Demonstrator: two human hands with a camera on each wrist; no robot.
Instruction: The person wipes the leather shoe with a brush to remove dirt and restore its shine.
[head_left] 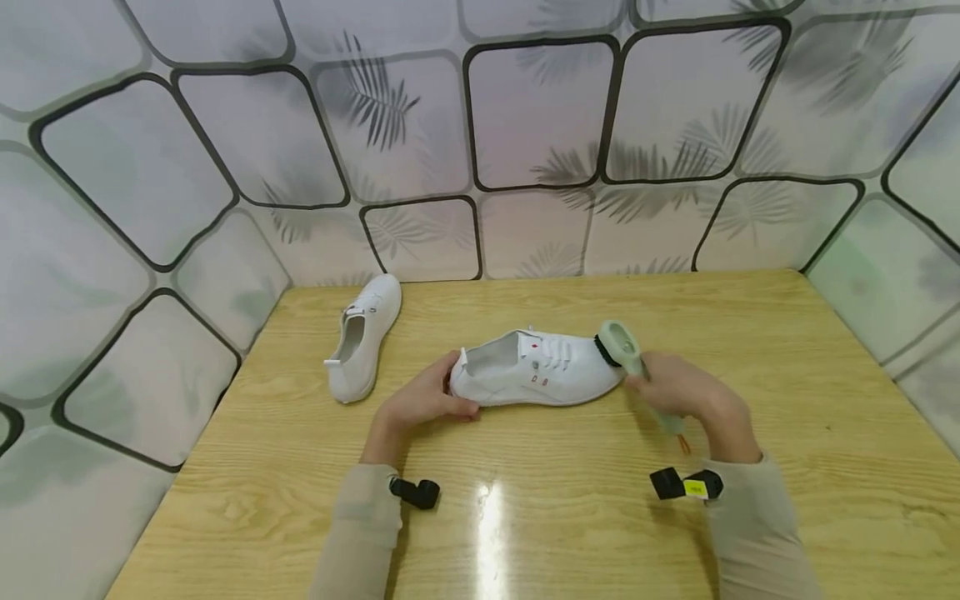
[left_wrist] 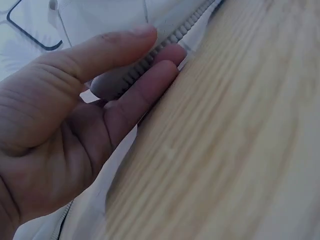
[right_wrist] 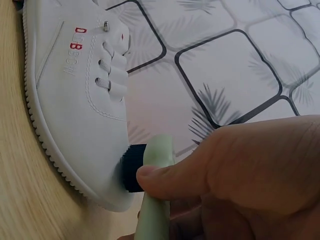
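A white lace-up shoe [head_left: 570,383] lies sole down on the table, its toe to the right. Its heel is gripped by my left hand [head_left: 423,398]; in the left wrist view the thumb [left_wrist: 110,52] lies along the sole's side, with fingers [left_wrist: 147,87] underneath. My right hand [head_left: 690,387] holds a pale green shoe brush [head_left: 621,343] by its handle. Dark bristles [right_wrist: 132,167] touch the top of the toe in the right wrist view. Red letters mark the shoe's side [right_wrist: 55,95].
Another white shoe [head_left: 386,296] stands to the left, near the table's back edge. The wooden table [head_left: 562,500] meets patterned walls [head_left: 540,117] behind and on both sides. A camera is strapped on each wrist.
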